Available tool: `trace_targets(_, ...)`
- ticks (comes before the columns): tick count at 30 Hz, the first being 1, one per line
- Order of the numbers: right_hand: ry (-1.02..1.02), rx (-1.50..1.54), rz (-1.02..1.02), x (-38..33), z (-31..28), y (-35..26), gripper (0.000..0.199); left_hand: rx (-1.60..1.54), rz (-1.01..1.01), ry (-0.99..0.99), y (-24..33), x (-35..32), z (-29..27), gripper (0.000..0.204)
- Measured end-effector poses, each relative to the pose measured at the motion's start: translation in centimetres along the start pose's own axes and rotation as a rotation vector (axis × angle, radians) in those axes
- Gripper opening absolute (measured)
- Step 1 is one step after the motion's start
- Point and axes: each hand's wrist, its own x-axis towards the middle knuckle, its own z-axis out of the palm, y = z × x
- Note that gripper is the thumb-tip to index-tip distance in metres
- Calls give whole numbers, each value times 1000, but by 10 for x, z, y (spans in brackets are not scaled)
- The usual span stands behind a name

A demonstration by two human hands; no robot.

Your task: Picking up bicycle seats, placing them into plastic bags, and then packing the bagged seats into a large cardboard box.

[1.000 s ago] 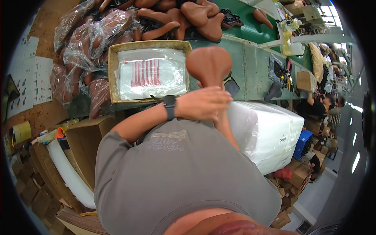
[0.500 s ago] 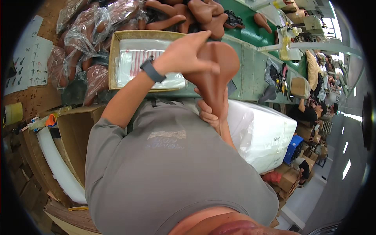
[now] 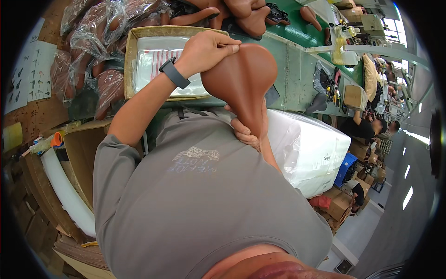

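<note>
A brown bicycle saddle (image 3: 241, 76) is held up in front of me, its smooth top showing and its narrow nose toward my body. My right hand (image 3: 246, 132) is wrapped round the nose from below, part of the palm hidden behind it. At the wide rear edge, the fingers of my left hand (image 3: 206, 52) are pinched together on the rim; a dark watch sits on that wrist. Behind my left hand stands a shallow cardboard box (image 3: 130, 63) with flat clear plastic bags (image 3: 151, 69) in it, marked with red stripes.
Saddles wrapped in clear plastic (image 3: 100, 46) are heaped at the far left. Bare brown saddles (image 3: 251, 18) lie behind the box on the green bench (image 3: 297, 65). A large white wrapped bundle (image 3: 309, 153) stands at my right. Open cardboard (image 3: 86, 153) is at my left. People work farther right.
My left hand was spread above the saddle and blurred; now its fingers have closed on the rear rim. The saddle has shifted slightly left, with its wide top more in view.
</note>
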Motion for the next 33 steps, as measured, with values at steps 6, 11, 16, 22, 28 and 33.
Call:
trace_targets(6, 6, 79, 54, 13, -7, -12, 115, 45, 134, 328, -26, -14, 34, 31)
trace_targets(11, 132, 74, -89, 1, -8, -11, 116, -551, -185, -36, -87, 50, 58, 34)
trace_targets(16, 293, -372, -216, 12, 34, -27, 109, 228, -466, 270, -246, 35, 115, 35)
trace_targets(22, 749, -1178, -984, 7, 17, -25, 79, 433, -459, 134, -312, -8, 164, 27)
trace_targets(28, 928, -936, -560, -19, -28, -42, 51, 208, -429, 201, -291, -36, 116, 27)
trace_targets(33, 669, -886, -293, 62, -62, -74, 60, -349, -337, 215, -203, -71, 44, 21)
